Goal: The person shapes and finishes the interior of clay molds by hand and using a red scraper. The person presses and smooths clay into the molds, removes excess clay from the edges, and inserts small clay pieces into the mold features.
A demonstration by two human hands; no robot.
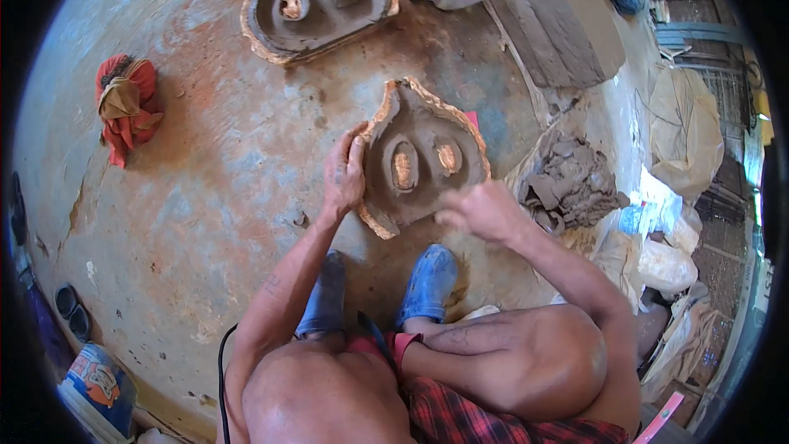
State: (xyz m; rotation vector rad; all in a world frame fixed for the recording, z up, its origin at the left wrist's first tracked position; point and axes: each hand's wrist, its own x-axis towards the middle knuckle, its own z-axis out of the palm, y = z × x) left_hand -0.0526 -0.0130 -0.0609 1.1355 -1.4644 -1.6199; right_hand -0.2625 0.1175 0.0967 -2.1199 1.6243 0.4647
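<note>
Fingers of the left hand (343, 173) lie together, pressed flat against the left rim of a clay mould (419, 156) at the middle of the frame, thumb up near its pointed top edge. The right hand (477, 210) is blurred, hovering just over the mould's lower right edge; its fingers look loosely curled, and whether they touch the clay I cannot tell.

The mould is a heart-shaped slab of grey-brown clay with a pale, ragged rim and two oval hollows side by side in its middle. It lies flat on the worn, rust-stained concrete floor (214, 164), just above the person's blue clogs (427, 279) at the lower middle.

A second clay mould (316, 2) of the same shape lies at the top of the frame, well apart from the first. To the right of the hands sits a heap of wet clay lumps (571, 181) on plastic sheeting, and above it, at the upper right, a large smoothed clay block (563, 20). A red and tan rag (125, 107) lies at the left, and a blue and white bucket (99, 382) stands at the lower left.
</note>
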